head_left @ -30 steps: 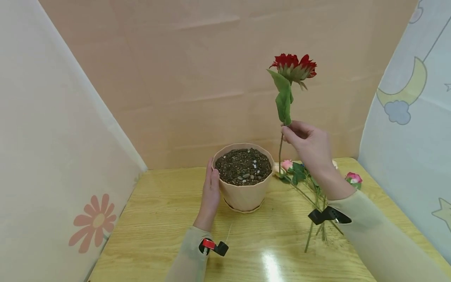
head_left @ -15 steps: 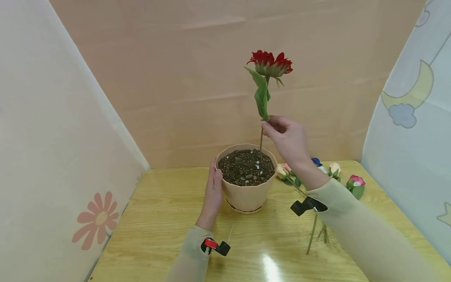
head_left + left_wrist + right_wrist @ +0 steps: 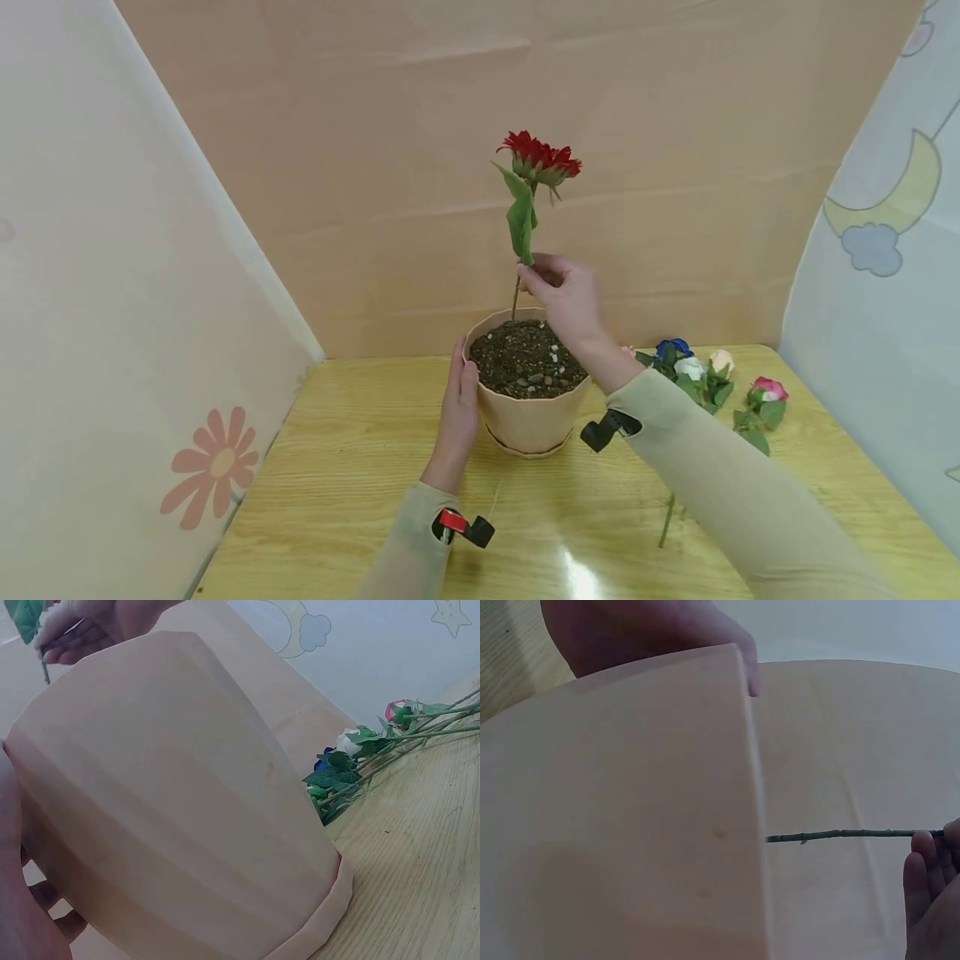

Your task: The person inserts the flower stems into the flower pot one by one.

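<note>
My right hand (image 3: pixel 573 304) pinches the stem of a red flower (image 3: pixel 542 158) just below its green leaves (image 3: pixel 519 218). The flower stands nearly upright, and its stem end comes down at the back rim of a pale pink flowerpot (image 3: pixel 532 421) filled with dark soil (image 3: pixel 517 358). In the right wrist view, the bare stem (image 3: pixel 840 834) runs from the fingers to behind the pot's edge. My left hand (image 3: pixel 456 412) rests its extended fingers along the pot's left side, thumb near the rim. The left wrist view shows this hand (image 3: pixel 22 900) against the pot wall.
Several loose flowers lie on the wooden table (image 3: pixel 360 433) to the right of the pot, among them a blue flower (image 3: pixel 672 347), a white flower (image 3: pixel 690 367) and a pink flower (image 3: pixel 769 388). The right forearm covers part of their stems. Cloth walls stand behind and at both sides.
My right hand has carried the red flower leftward from beside the pot to over its back, lowering it lately. The left hand has stayed against the pot.
</note>
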Action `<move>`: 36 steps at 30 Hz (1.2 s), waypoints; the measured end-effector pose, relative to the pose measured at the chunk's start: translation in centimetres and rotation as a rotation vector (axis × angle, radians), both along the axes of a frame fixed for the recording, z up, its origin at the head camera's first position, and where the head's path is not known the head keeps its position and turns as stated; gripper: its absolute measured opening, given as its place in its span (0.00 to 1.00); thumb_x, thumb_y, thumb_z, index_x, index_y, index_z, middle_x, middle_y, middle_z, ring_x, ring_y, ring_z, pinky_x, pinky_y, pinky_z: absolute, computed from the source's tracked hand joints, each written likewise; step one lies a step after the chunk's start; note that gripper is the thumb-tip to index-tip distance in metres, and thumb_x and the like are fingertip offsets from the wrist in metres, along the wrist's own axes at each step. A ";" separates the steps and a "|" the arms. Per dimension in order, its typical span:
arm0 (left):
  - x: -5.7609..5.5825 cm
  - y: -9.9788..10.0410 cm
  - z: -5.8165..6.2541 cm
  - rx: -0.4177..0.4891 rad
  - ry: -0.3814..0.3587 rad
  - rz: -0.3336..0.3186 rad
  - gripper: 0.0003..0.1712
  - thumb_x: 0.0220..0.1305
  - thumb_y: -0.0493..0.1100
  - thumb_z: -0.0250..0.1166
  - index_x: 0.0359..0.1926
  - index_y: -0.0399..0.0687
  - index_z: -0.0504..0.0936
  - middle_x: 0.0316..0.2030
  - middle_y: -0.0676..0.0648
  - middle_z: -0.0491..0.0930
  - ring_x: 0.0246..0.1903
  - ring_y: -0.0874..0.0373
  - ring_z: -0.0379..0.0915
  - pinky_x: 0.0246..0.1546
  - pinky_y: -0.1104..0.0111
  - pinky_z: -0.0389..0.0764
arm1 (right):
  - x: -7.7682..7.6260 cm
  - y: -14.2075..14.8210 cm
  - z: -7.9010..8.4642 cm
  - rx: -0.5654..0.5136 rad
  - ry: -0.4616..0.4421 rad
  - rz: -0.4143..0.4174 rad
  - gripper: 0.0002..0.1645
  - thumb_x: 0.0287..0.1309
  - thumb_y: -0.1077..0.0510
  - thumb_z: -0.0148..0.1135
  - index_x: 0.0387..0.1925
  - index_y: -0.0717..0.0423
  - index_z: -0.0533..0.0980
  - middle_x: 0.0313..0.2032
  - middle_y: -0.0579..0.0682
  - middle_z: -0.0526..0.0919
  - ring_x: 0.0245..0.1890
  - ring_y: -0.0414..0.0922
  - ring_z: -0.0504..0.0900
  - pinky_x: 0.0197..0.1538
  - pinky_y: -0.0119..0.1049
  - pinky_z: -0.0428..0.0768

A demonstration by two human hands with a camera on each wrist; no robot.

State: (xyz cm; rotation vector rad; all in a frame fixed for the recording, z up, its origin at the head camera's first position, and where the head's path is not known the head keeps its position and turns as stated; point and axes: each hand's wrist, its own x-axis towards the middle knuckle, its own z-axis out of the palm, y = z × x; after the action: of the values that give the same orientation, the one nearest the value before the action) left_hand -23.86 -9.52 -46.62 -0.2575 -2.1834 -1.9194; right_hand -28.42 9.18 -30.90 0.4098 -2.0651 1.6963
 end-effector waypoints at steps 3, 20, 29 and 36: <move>0.1 0.0 0.1 0.007 -0.003 -0.009 0.34 0.92 0.58 0.41 0.91 0.66 0.50 0.88 0.50 0.49 0.85 0.43 0.48 0.82 0.40 0.51 | -0.3 -0.9 -0.4 0.007 -0.005 0.004 0.14 0.74 0.54 0.74 0.52 0.61 0.91 0.36 0.57 0.91 0.36 0.43 0.88 0.44 0.32 0.84; 0.5 -0.2 0.3 0.005 -0.003 -0.020 0.34 0.92 0.58 0.41 0.91 0.66 0.49 0.88 0.54 0.49 0.86 0.47 0.45 0.83 0.42 0.50 | -0.8 -2.2 -3.2 0.237 -0.049 -0.011 0.17 0.77 0.53 0.71 0.58 0.58 0.89 0.42 0.54 0.92 0.40 0.49 0.88 0.43 0.41 0.84; 0.6 -0.1 0.4 0.017 0.003 -0.027 0.34 0.93 0.58 0.41 0.91 0.67 0.48 0.88 0.54 0.49 0.86 0.47 0.45 0.83 0.42 0.50 | -0.7 -2.2 -3.8 0.362 -0.048 0.010 0.16 0.78 0.53 0.70 0.57 0.58 0.89 0.47 0.53 0.93 0.46 0.51 0.90 0.52 0.52 0.88; 0.7 -0.2 0.4 0.001 0.009 -0.019 0.34 0.93 0.58 0.41 0.91 0.66 0.48 0.88 0.53 0.49 0.86 0.47 0.45 0.83 0.41 0.51 | -0.7 -2.2 -4.1 0.415 -0.055 -0.008 0.17 0.78 0.52 0.70 0.59 0.57 0.89 0.50 0.53 0.93 0.49 0.51 0.91 0.54 0.53 0.88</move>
State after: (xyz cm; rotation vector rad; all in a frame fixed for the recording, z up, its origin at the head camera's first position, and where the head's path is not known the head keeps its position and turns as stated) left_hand -23.14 -9.70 -46.19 -0.2872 -2.1826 -1.9253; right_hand -29.13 7.02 -34.96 0.4837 -2.4569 1.2795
